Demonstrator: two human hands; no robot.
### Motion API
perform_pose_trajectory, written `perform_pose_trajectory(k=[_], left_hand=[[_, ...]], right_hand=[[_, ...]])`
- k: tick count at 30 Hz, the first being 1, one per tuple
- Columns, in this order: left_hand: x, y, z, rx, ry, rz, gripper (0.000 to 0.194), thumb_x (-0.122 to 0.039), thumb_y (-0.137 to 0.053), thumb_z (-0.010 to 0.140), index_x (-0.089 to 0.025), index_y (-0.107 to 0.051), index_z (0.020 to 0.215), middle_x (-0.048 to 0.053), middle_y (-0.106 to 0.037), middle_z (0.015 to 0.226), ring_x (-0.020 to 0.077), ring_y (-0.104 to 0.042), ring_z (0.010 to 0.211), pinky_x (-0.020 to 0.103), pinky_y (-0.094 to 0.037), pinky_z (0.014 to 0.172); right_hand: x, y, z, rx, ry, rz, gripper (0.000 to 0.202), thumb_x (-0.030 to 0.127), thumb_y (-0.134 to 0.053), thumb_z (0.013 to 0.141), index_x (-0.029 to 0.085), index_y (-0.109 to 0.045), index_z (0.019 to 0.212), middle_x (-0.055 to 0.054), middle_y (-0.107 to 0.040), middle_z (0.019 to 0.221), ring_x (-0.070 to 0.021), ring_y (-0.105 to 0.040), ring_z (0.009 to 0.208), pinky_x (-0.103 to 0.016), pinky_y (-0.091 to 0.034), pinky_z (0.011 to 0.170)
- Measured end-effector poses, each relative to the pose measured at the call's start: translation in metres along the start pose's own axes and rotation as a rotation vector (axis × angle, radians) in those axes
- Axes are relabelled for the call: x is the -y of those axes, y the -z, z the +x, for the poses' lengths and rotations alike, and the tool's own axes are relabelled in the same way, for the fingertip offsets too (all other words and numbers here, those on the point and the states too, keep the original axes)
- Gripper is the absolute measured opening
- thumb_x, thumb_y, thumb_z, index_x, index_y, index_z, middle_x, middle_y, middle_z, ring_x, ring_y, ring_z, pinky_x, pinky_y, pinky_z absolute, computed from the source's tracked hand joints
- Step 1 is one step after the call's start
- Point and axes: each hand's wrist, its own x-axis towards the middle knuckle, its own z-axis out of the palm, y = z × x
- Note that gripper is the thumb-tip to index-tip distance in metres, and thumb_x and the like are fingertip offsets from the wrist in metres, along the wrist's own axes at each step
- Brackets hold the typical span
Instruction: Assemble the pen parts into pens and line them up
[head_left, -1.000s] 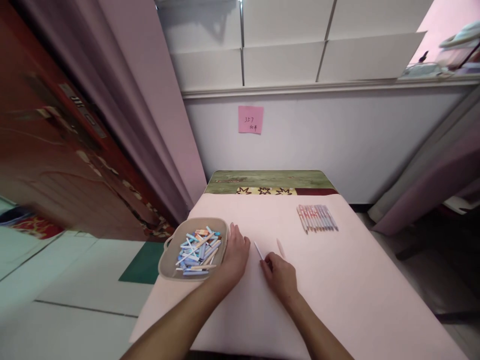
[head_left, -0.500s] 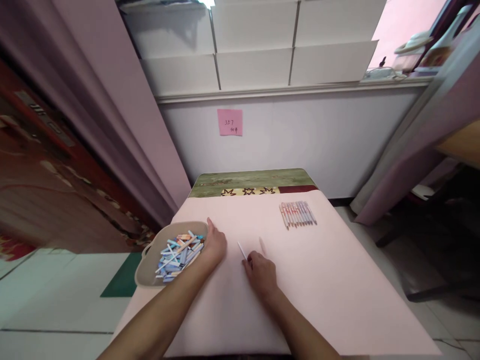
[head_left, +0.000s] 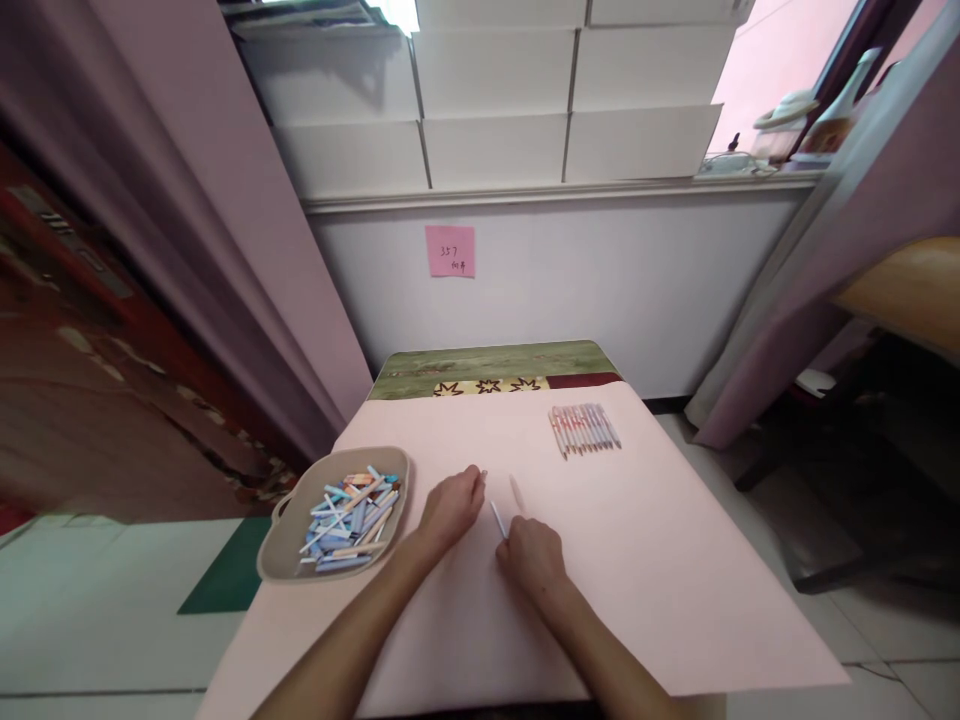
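Note:
My right hand point(head_left: 534, 556) is closed on a thin white-and-blue pen refill point(head_left: 498, 519), which points up and left from the fingers. Just beyond it a pale pink pen barrel point(head_left: 517, 492) lies on the pink cloth. To the left, the fingers of my left hand point(head_left: 453, 508) are pinched together, with a tiny piece at the tips too small to name. Farther left sits a beige basin point(head_left: 271, 545) holding many loose pen parts point(head_left: 352, 520), in blue, white, peach and orange.
A row of several pens point(head_left: 585, 430) lies side by side at the far right of the pink cloth point(head_left: 660, 580). The green-patterned table end point(head_left: 495, 362) meets the wall. On the wall is a pink note point(head_left: 451, 251). A curtain hangs at each side.
My left hand has left the basin's rim and moved right, near the refill, with its fingers now pinched. My right hand still holds the refill. The view has shifted slightly.

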Motion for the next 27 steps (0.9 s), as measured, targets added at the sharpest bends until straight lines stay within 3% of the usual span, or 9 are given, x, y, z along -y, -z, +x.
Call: perform_pose_trajectory(k=[2,4,9,13,17,20,23,27], left_hand=[[0.004,-0.012,-0.015,-0.02,0.042,-0.228,0.032,-0.046,-0.043,0.088,-0.018,-0.058,0.084,0.007,-0.068,0.073,0.018,-0.062,0.061,0.032,-0.047,0.062],[0.012,-0.023,-0.029,-0.056,0.082,-0.439,0.039,-0.051,-0.039,0.089,-0.016,-0.056,0.09,0.007,-0.067,0.074,0.0141,-0.058,0.054,0.027,-0.045,0.053],[0.034,-0.031,-0.046,-0.108,0.131,-0.903,0.03,-0.038,-0.063,0.08,-0.015,-0.057,0.097,0.007,-0.067,0.083,0.0098,-0.058,0.061,0.022,-0.046,0.06],[0.045,-0.025,-0.046,-0.094,0.161,-1.298,0.024,-0.022,-0.071,0.074,-0.015,-0.061,0.095,0.003,-0.066,0.081,0.007,-0.056,0.063,0.018,-0.045,0.061],[0.046,-0.019,-0.046,0.002,0.136,-1.381,0.02,-0.02,-0.07,0.073,-0.014,-0.063,0.091,0.001,-0.062,0.074,0.007,-0.055,0.06,0.018,-0.044,0.059],[0.045,-0.017,-0.049,0.082,0.113,-1.406,0.019,-0.021,-0.072,0.071,-0.013,-0.064,0.087,0.001,-0.062,0.071,0.009,-0.056,0.061,0.02,-0.045,0.059],[0.045,-0.018,-0.051,0.112,0.124,-1.411,0.019,-0.019,-0.072,0.072,-0.013,-0.064,0.088,0.004,-0.066,0.076,0.0097,-0.059,0.066,0.018,-0.046,0.061],[0.049,-0.019,-0.051,0.133,0.159,-1.418,0.017,-0.018,-0.071,0.075,-0.013,-0.063,0.089,0.005,-0.068,0.078,0.0078,-0.059,0.064,0.015,-0.046,0.059]], right_hand=[[-0.006,0.002,-0.005,0.01,-0.019,-0.018,0.02,0.018,-0.053,0.077,0.01,-0.069,0.085,-0.018,-0.072,0.081,-0.0274,-0.069,0.074,-0.031,-0.045,0.062],[-0.011,0.003,-0.009,0.024,-0.034,-0.03,0.021,0.02,-0.051,0.078,0.011,-0.069,0.086,-0.016,-0.072,0.082,-0.0268,-0.069,0.075,-0.03,-0.044,0.062],[-0.023,0.007,-0.011,0.019,-0.033,0.071,0.019,0.029,-0.052,0.082,0.019,-0.068,0.079,-0.008,-0.073,0.08,-0.021,-0.067,0.076,-0.026,-0.039,0.063],[-0.029,0.014,0.008,-0.097,-0.094,0.19,0.021,0.035,-0.052,0.085,0.021,-0.066,0.079,-0.005,-0.071,0.077,-0.0181,-0.064,0.073,-0.025,-0.035,0.06],[-0.027,0.018,0.037,-0.136,-0.164,0.261,0.02,0.039,-0.061,0.078,0.019,-0.065,0.077,-0.007,-0.07,0.077,-0.0195,-0.062,0.075,-0.026,-0.034,0.061],[-0.023,0.015,0.048,-0.146,-0.174,0.319,0.013,0.031,-0.067,0.07,0.018,-0.063,0.07,-0.008,-0.069,0.074,-0.0205,-0.061,0.076,-0.026,-0.035,0.063],[-0.019,0.011,0.044,-0.175,-0.172,0.445,0.012,0.027,-0.063,0.071,0.018,-0.06,0.065,-0.008,-0.068,0.072,-0.0208,-0.061,0.077,-0.027,-0.036,0.064],[-0.009,0.004,0.026,-0.137,-0.126,0.737,0.021,0.038,-0.057,0.076,0.019,-0.058,0.068,-0.002,-0.063,0.064,-0.0149,-0.057,0.06,-0.023,-0.038,0.056]])
